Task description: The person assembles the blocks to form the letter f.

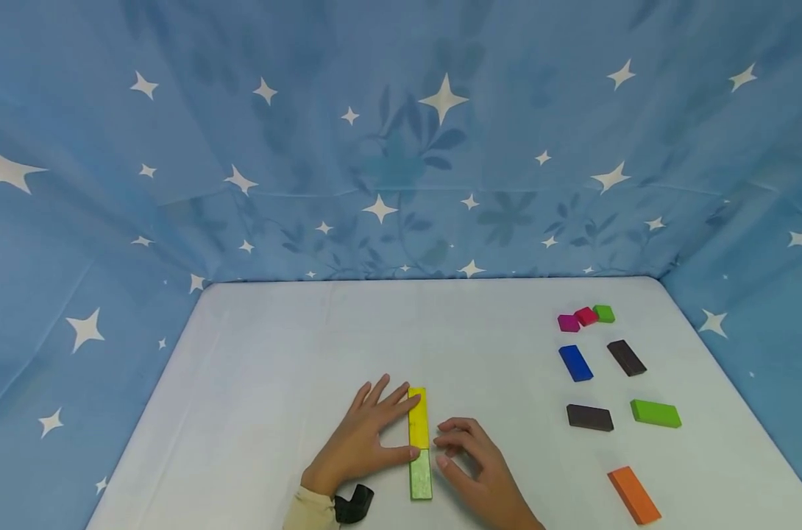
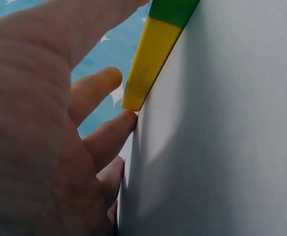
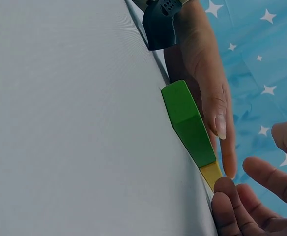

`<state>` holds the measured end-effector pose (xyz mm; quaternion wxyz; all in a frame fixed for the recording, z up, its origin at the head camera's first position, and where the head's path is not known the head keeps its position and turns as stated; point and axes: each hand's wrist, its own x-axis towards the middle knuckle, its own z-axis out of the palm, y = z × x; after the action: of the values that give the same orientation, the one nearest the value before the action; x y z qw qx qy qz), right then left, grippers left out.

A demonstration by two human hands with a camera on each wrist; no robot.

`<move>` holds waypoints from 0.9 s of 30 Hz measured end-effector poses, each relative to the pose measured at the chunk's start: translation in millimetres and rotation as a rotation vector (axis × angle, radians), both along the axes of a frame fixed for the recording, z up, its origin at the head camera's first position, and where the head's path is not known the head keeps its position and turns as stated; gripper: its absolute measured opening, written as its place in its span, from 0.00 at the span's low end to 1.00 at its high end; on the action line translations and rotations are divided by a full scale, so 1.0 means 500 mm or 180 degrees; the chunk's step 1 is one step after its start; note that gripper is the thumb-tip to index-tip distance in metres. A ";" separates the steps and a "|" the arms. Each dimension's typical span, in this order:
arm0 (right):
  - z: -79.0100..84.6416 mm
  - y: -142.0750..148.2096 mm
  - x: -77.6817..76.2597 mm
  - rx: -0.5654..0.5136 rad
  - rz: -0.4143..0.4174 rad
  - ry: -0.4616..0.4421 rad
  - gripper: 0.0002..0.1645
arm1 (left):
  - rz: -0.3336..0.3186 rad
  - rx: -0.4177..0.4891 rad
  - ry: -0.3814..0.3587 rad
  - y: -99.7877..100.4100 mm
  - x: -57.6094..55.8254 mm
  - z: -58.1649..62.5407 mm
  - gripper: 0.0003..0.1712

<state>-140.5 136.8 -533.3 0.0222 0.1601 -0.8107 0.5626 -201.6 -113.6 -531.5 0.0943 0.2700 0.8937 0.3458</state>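
On the white table, a yellow block [image 1: 417,428] and a light green block [image 1: 421,478] lie end to end in one straight line. My left hand [image 1: 360,440] is spread, its index fingertip over the yellow block and its thumb at the seam between the two. From the left wrist view, the yellow block [image 2: 151,64] has another finger near its far end. My right hand [image 1: 475,465] hovers just right of the line, fingers loosely bent and nothing held. Seen from the right wrist, the green block [image 3: 190,123] stands between both hands.
Toward the right lie an orange block [image 1: 634,495], a green block [image 1: 655,414], dark blocks [image 1: 589,417] [image 1: 627,358] and a blue block [image 1: 576,363]. Small magenta [image 1: 569,323], red [image 1: 586,316] and green [image 1: 603,313] blocks sit farther back. A starry blue curtain [image 1: 401,147] surrounds the table.
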 end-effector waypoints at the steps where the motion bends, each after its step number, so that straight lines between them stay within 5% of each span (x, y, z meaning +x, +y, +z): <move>1: 0.002 -0.001 0.003 -0.0002 -0.0020 -0.0051 0.10 | -0.0009 -0.0032 0.0014 0.001 0.003 0.000 0.46; 5: 0.006 -0.001 0.008 -0.0014 -0.0039 -0.0095 0.10 | -0.0013 -0.0147 0.0071 0.003 0.010 0.005 0.45; 12: 0.001 -0.001 0.003 0.0011 0.0072 0.0336 0.12 | -0.0028 -0.0210 0.0165 0.003 0.011 0.016 0.43; 27: -0.003 0.004 -0.004 0.0009 0.0113 0.0426 0.12 | -0.0076 -0.0219 0.0193 0.007 0.003 0.016 0.39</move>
<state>-142.7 138.9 -534.6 0.0662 0.2119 -0.8052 0.5498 -200.0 -110.2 -523.7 0.0805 0.2876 0.9042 0.3053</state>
